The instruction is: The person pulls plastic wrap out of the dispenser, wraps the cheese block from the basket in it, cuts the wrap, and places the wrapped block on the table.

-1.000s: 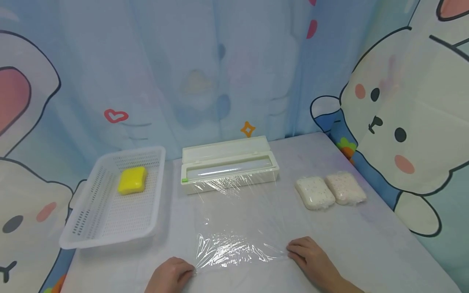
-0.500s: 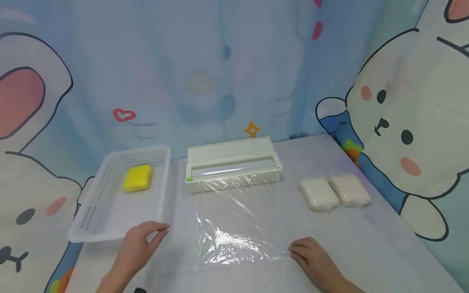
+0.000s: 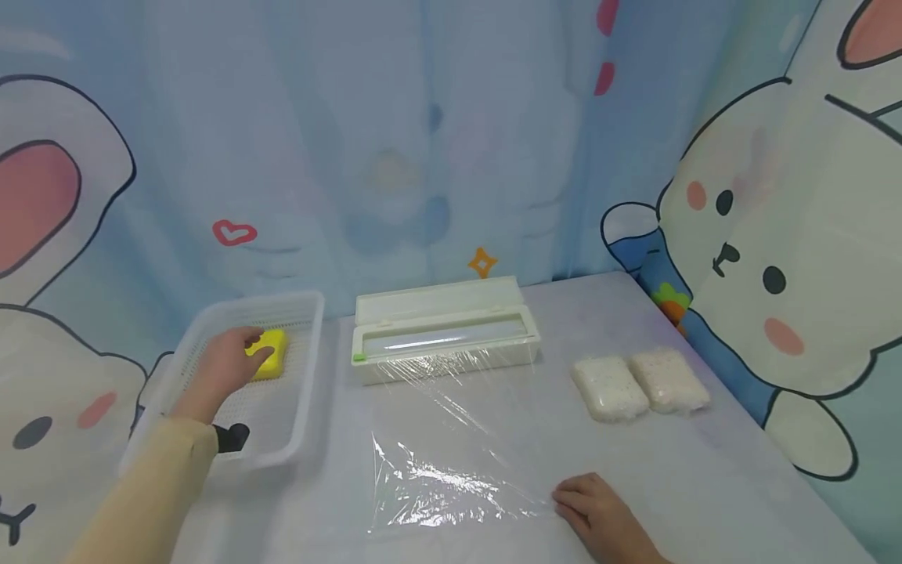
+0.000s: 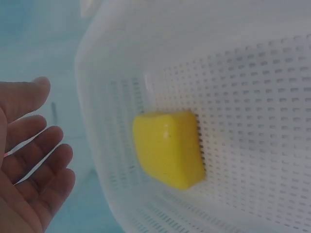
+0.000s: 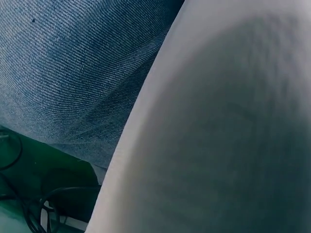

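Observation:
In the head view my left hand [image 3: 229, 364] reaches into the white plastic basket [image 3: 315, 376] at a yellow block [image 3: 273, 356], thumb and fingers spread around its near side. The left wrist view shows these fingers parted and curved, with a gap to the rounded yellow block [image 4: 167, 148]. My right hand [image 3: 599, 513] pinches the near right corner of a sheet of clear cling film [image 3: 444, 470] on the table. The film runs back to a white cling film dispenser box [image 3: 445, 345] with its lid up. The right wrist view does not show the hand.
Two pale, speckled blocks wrapped in film, one whiter [image 3: 609, 388] and one pinkish [image 3: 668, 380], lie right of the dispenser. A printed curtain [image 3: 395, 141] hangs behind the table. Denim cloth [image 5: 82, 68] and dark cables [image 5: 29, 204] show beyond the table edge in the right wrist view.
My left hand has let go of the film's near left corner and moved left and forward into the basket, to the yellow block. The right hand has stayed at its corner.

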`<state>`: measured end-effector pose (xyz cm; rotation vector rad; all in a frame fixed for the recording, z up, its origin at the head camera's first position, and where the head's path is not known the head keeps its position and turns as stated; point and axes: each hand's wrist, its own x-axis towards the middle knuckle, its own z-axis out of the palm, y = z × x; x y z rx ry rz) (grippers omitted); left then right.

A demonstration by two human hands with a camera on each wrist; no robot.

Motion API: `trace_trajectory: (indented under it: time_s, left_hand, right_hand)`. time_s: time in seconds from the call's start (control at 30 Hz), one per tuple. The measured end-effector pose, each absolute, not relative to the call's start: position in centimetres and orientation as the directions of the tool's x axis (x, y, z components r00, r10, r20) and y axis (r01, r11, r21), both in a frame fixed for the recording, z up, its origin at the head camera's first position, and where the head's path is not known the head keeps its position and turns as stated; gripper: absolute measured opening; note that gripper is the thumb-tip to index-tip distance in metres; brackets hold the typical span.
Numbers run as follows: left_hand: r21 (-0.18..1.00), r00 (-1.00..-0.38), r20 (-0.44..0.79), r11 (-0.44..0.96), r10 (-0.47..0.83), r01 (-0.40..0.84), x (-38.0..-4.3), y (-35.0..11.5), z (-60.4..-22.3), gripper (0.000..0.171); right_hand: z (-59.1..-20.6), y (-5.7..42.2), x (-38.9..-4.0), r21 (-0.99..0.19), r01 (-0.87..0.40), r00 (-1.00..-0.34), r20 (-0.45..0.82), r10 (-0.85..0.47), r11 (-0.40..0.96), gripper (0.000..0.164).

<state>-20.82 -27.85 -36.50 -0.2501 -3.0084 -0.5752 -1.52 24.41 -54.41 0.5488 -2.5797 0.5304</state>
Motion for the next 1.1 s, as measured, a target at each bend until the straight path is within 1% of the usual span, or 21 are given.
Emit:
trace_trajectory:
  time_s: [0.17,0.23,0.33,0.47,0.63,0.73,0.8,0.93,1.03,1.1]
  left_hand:
    - [0.338,-0.995,-0.023,0.937,0.099,0.086,-22.7,-29.5,-37.3,0.066]
    - [0.336,-0.995,-0.052,0.940,0.081,0.059,-23.0,-30.0,-37.8,0.072]
    - [0.333,-0.995,-0.085,0.943,0.057,0.025,-23.1,-30.6,-38.6,0.080]
    - [0.351,-0.990,-0.138,0.936,0.032,-0.018,-23.0,-30.9,-39.8,0.089]
    - [0.365,-0.982,-0.184,0.930,0.030,-0.040,-22.6,-31.7,-41.5,0.092]
    - [0.364,-0.977,-0.211,0.930,0.029,-0.051,-22.3,-32.2,-42.3,0.094]
    - [0.376,-0.970,-0.241,0.922,0.002,-0.091,-22.1,-32.3,-42.6,0.097]
    - [0.393,-0.968,-0.249,0.910,-0.036,-0.135,-21.6,-32.3,-43.0,0.100]
    - [0.395,-0.972,-0.232,0.909,-0.044,-0.135,-21.2,-32.3,-43.2,0.100]
    - [0.400,-0.968,-0.243,0.904,-0.055,-0.151,-20.9,-32.3,-43.3,0.101]
  right_hand:
    - [-54.5,24.2,-0.7,-0.238,-0.504,-0.792,0.511,-0.334,0.830,0.028]
    - [-54.4,24.0,-0.2,-0.238,-0.507,-0.792,0.507,-0.339,0.829,0.028]
    - [-54.0,23.8,0.5,-0.256,-0.490,-0.811,0.485,-0.328,0.833,0.028]
    - [-53.7,24.1,1.3,-0.247,-0.472,-0.820,0.476,-0.319,0.846,0.029]
    - [-53.5,24.3,2.7,-0.265,-0.466,-0.826,0.471,-0.308,0.844,0.030]
    - [-53.3,24.4,3.5,-0.297,-0.460,-0.850,0.421,-0.317,0.837,0.027]
    - [-53.2,24.4,3.9,-0.292,-0.464,-0.853,0.403,-0.332,0.836,0.025]
    - [-53.1,24.7,4.4,-0.268,-0.490,-0.833,0.423,-0.355,0.829,0.027]
    - [-53.1,25.0,4.6,-0.247,-0.523,-0.807,0.451,-0.381,0.816,0.030]
    - [-53.0,25.1,4.6,-0.235,-0.533,-0.799,0.456,-0.392,0.813,0.031]
